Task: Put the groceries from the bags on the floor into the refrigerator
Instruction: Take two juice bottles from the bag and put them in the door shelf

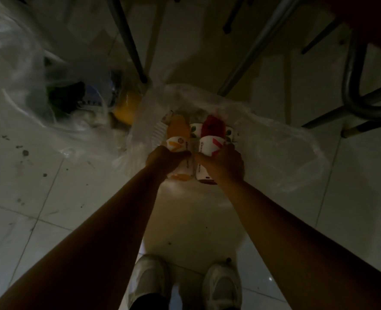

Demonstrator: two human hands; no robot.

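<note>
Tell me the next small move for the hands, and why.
Probably lift both bottles straight up out of the bag. The left hand already wraps the orange bottle, the right hand the red bottle, and both stand in the open plastic bag on the floor; more bottles seem to sit behind them.

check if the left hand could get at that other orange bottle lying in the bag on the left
Probably not right now: the left hand is already wrapped around an orange bottle. The other orange bottle lies close by in the left bag, partly behind a chair leg.
</note>
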